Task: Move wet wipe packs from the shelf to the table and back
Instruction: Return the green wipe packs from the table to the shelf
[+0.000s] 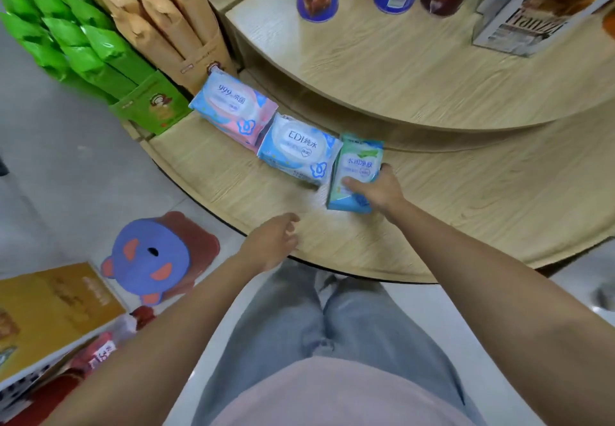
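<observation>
Gripping green wipe pack [357, 163]: right hand [379, 192], fingers [386, 169] curled | left hand [271, 242]: loose, empty | blue pack [299, 153] just left, frame centre, on counter [233, 179]

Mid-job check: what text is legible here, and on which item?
"999": pink-blue pack; the characters after it are blurred.
"EDI纯水": blue pack.
"水润净肤": green pack, soft but readable.
"Franzz": grey box, the end is unclear.
Yellow box and red tag: too blurred to read.
</observation>
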A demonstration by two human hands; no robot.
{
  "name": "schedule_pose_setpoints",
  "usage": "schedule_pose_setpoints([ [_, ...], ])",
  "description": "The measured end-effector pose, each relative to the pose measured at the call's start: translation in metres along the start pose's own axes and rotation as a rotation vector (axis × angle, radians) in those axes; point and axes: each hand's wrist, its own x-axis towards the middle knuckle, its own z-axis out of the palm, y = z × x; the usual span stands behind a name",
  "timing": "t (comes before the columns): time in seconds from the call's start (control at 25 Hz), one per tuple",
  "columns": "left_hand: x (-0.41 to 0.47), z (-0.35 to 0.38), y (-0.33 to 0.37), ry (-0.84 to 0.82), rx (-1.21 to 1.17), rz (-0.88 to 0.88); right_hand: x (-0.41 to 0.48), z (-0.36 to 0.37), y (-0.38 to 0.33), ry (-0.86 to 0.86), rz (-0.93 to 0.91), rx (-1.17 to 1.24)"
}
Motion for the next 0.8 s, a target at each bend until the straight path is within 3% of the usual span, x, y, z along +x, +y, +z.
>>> schedule_pose_setpoints([
  [0.28,0.041,0.006,0.04,0.012,-0.124,-0.032,0.011,0.003,0.008,0.075,0.025,0.043],
  [0.6,0.077,0.048,0.113,0.374,-0.485,-0.35,-0.01,-0.063,0.056,0.085,0.15,0.458],
  [0.8,0.097,0.073,0.146,0.556,-0.322,-0.513,-0.023,-0.091,0.091,0.096,0.181,0.55],
])
